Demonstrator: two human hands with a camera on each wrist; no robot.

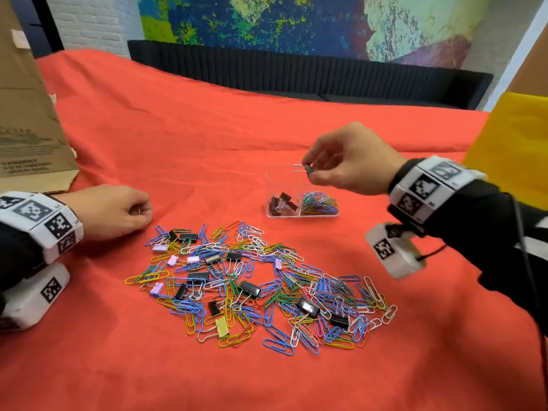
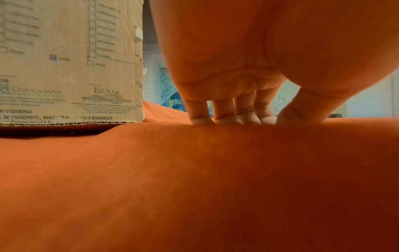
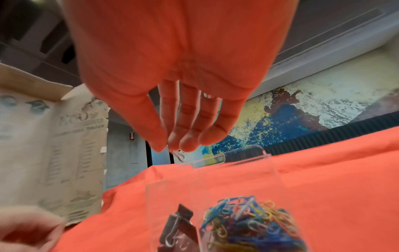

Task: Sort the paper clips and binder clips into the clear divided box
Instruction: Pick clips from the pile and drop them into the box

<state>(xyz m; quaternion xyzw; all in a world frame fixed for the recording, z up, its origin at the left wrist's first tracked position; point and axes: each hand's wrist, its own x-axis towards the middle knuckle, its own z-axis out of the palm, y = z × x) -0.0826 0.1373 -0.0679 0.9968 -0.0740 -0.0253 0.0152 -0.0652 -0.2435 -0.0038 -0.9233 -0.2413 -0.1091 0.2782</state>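
The clear divided box (image 1: 299, 215) stands on the red cloth; its left half holds black binder clips (image 1: 281, 201), its right half coloured paper clips (image 1: 319, 203). My right hand (image 1: 310, 171) hovers over the box's left side and pinches a small black binder clip (image 1: 308, 169) between thumb and fingertips. In the right wrist view the clip's wire handle (image 3: 179, 156) pokes out under the fingers (image 3: 190, 136), above the box (image 3: 215, 184). A mixed pile of paper clips and binder clips (image 1: 258, 289) lies nearer me. My left hand (image 1: 133, 210) rests on the cloth left of the pile, fingers loosely curled, holding nothing.
A brown cardboard box (image 1: 26, 120) stands at the left edge, close behind my left hand (image 2: 233, 117). A yellow object (image 1: 516, 143) rises at the right edge. The red cloth (image 1: 207, 129) stretches bare behind the clear box toward a dark bench.
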